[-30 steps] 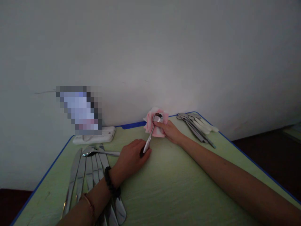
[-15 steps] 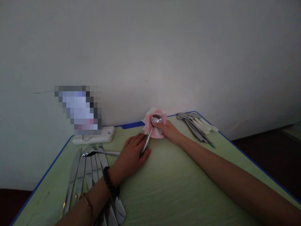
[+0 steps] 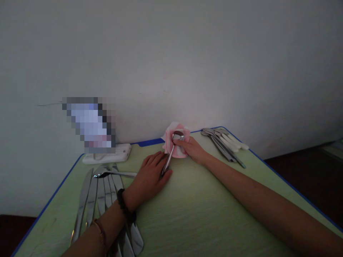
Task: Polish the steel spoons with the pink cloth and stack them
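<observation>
My right hand (image 3: 195, 150) is closed on a metal spoon (image 3: 168, 160) and a pink-and-white cloth (image 3: 177, 150). Its thumb presses the spoon's neck, with the cloth folded behind the bowl. My left hand (image 3: 151, 171) lies flat, palm down, on the table, fingers stretched out. The handle end of the held spoon reaches into the gap between the left thumb and forefinger; whether they touch it I cannot tell. A second spoon (image 3: 118, 174) lies across several table knives (image 3: 92, 194), and its handle end is hidden by the left hand. My left forearm covers part of the knives.
A phone (image 3: 88, 123), blurred out, leans upright on a white stand (image 3: 107, 154) at the back left. Several spoons (image 3: 218, 144) and white-handled pieces of cutlery (image 3: 232, 142) lie at the back right. The green table (image 3: 203, 210) has a blue edge and stands against a wall.
</observation>
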Demonstrator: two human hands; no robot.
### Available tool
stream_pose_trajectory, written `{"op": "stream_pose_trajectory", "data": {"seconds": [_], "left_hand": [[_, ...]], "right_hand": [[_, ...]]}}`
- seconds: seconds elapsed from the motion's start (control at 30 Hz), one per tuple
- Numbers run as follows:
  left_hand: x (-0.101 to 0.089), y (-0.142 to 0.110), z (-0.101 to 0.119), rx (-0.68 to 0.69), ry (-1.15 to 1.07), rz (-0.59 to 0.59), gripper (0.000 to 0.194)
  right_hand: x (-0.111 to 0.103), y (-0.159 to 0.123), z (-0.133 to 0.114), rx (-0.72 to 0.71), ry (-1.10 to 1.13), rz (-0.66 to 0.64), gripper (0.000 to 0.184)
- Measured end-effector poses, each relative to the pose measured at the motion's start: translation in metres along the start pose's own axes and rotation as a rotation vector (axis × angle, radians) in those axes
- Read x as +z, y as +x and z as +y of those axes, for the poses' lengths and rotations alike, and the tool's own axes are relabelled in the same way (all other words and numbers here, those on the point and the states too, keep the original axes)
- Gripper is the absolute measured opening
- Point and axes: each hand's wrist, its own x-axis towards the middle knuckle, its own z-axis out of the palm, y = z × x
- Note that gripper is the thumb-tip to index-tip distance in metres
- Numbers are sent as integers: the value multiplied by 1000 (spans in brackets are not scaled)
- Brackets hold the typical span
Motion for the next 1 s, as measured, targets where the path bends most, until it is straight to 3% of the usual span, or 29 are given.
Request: {"op": "stream_pose_trajectory", "data": {"seconds": [0.63, 0.83, 1.0], "left_hand": [[1, 0, 0, -4, 1, -2, 44], [3, 1, -4, -8, -28, 5, 40], [-1, 4, -9, -17, -106, 51, 33]], "right_hand": [[3, -2, -3, 35, 62, 40, 26], [4, 0, -3, 48, 244, 153, 20], [0, -1, -9, 98, 435, 58, 22]]}}
